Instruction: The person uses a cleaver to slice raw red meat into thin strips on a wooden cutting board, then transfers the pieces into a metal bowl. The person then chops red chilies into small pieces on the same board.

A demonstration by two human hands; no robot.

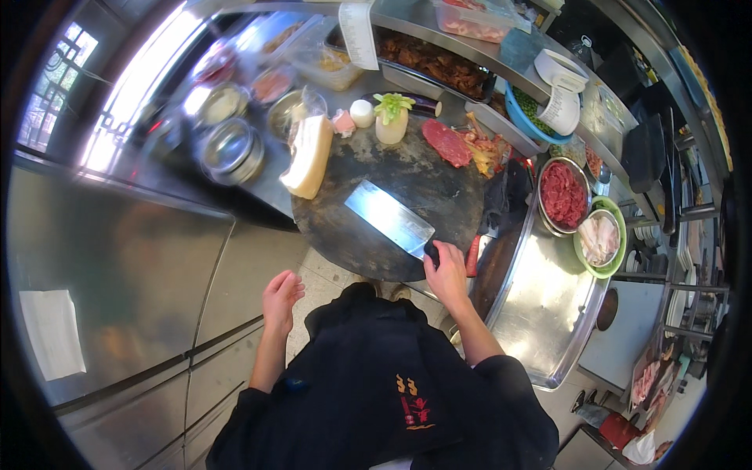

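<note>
My right hand (pixel 447 273) is closed around the dark handle of a cleaver (pixel 389 217), whose broad blade lies over the round chopping block (pixel 323 229). My left hand (pixel 283 296) hangs beside the block's near left side, fingers loosely curled and holding nothing. At the block's far left edge lies a pale, long block of food (pixel 310 157), perhaps winter melon or fat. Along the far edge stand a white vegetable with a leafy green top (pixel 392 126) and a round white piece (pixel 362 113). A slab of red meat (pixel 446 143) lies at the far right, beside yellowish poultry pieces (pixel 486 147).
Right of the block, a red-handled tool (pixel 473 257) lies near a steel tray (pixel 529 305). Bowls of cut red meat (pixel 564 194) and pale slices (pixel 598 238) stand by it. Steel bowls (pixel 228 147) are at left, a shelf (pixel 411 26) beyond. Another person (pixel 617 427) is at far lower right.
</note>
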